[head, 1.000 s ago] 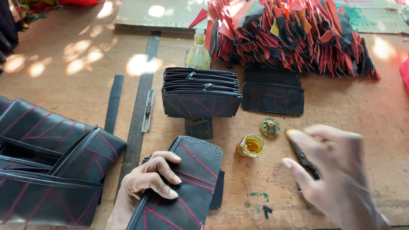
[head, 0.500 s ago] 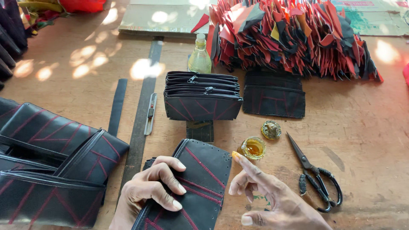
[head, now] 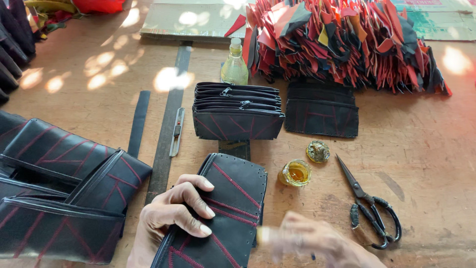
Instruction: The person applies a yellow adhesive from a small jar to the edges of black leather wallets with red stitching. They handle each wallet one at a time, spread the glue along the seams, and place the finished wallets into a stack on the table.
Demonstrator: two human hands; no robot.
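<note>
The black panel (head: 225,208) looks like smooth leather with a dull sheen, crossed by raised red stitching and edged with punched holes. Under it the bench (head: 426,144) is bare wood, matt, scuffed and stained. Right of the panel sits a small glossy glass jar (head: 295,172) of amber liquid, perhaps glue, though the view is soft. Beyond the jar lie dark, dull metal scissors (head: 369,203) with wrapped handles. Above the panel, a clear plastic bottle (head: 234,64) shines.
</note>
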